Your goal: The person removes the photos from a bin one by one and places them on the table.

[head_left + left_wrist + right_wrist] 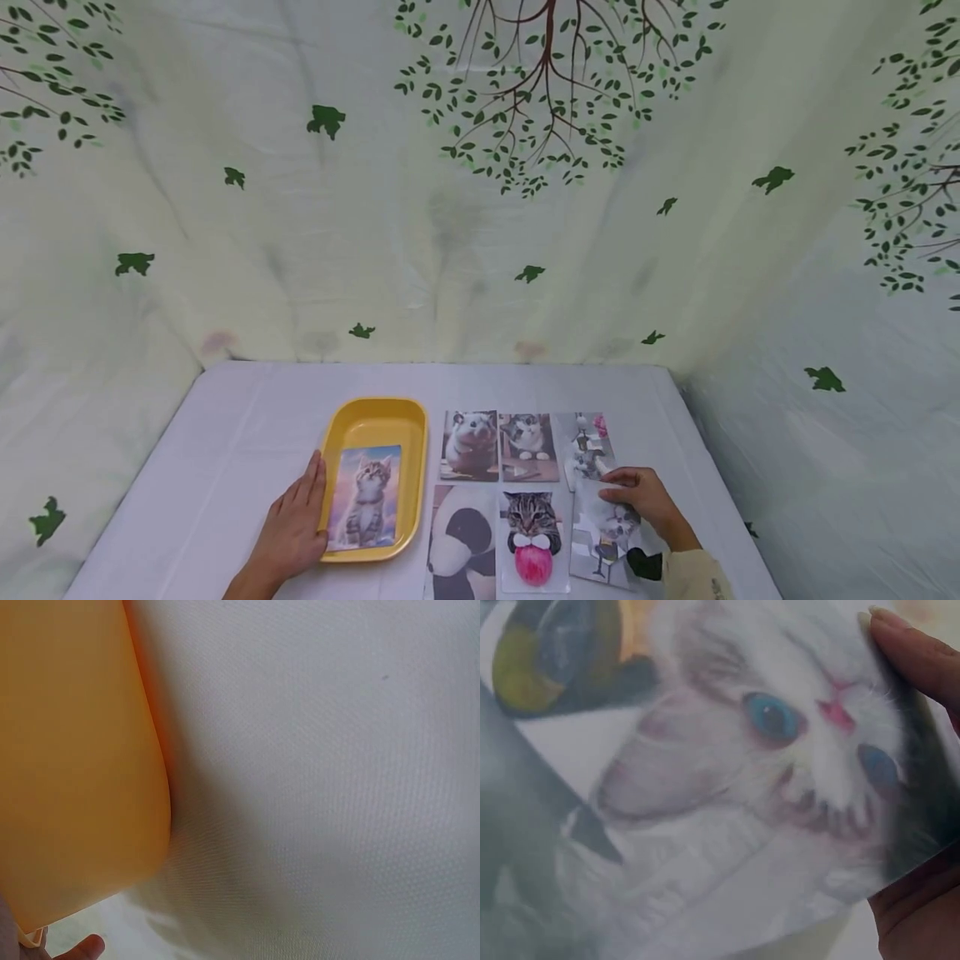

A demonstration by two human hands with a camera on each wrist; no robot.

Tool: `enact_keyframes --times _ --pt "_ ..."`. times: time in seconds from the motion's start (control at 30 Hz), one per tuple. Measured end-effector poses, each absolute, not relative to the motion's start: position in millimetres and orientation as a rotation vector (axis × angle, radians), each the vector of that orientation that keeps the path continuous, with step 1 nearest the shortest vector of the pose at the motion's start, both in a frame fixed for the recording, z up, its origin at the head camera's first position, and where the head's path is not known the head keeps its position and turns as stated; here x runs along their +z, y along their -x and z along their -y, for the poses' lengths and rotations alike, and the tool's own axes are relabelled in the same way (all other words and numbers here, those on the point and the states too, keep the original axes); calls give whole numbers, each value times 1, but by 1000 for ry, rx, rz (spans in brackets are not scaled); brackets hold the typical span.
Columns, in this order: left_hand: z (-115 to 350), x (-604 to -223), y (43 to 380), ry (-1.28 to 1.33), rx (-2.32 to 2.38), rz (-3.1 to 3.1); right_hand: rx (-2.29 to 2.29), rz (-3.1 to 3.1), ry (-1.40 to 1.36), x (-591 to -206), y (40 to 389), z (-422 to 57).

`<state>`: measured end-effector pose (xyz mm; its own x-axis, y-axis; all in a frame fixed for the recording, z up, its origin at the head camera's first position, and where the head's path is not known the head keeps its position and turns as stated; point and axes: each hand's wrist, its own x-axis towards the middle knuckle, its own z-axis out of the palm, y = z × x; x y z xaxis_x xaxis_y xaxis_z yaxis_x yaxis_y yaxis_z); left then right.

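Observation:
My left hand (292, 525) lies along the near left side of a yellow tray (417, 500), fingers straight against its rim. Inside the tray is a card with a kitten against a pastel sky (367, 500). In the left wrist view, the tray's outer wall (82, 765) fills the left side. My right hand (647, 498) pinches the upper right edge of a kitten card (600, 533) at the right of the cards. The right wrist view shows the card's blue-eyed white kitten (780, 750) close up, with the thumb and fingers at its edge.
Beside the tray lie a hamster card (471, 446), a cat card (529, 448), a black-and-white picture card (463, 542), a card of a tabby with a pink ball (534, 542), and another card (588, 442) partly behind the held one. A white cloth (247, 450) covers the table.

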<state>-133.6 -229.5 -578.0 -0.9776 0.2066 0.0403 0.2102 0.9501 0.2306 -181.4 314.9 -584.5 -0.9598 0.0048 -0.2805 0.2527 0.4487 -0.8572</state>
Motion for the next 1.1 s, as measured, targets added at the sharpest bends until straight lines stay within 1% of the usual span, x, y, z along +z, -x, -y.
enact_keyframes --times 0.13,0.27,0.33,0.63,0.83,0.97,1.1 --pt "231 -579 134 335 -383 3073 -1485 -2480 -76 -599 179 -319" --pt "231 -581 135 335 -383 3073 -1484 -2573 106 -605 178 -316" --pt "231 -581 135 331 -378 3078 -1459 -2629 136 -607 177 -313" --pt "230 -582 134 322 -373 3076 -1135 -2827 -44 -607 172 -298" --pt "231 -582 134 328 -389 3065 -1125 -2891 -70 -602 168 -295" --pt "233 -582 134 328 -395 3064 -1199 -2907 -63 -599 169 -293" --pt "233 -583 134 328 -385 3071 -1246 -2880 66 -583 178 -278"
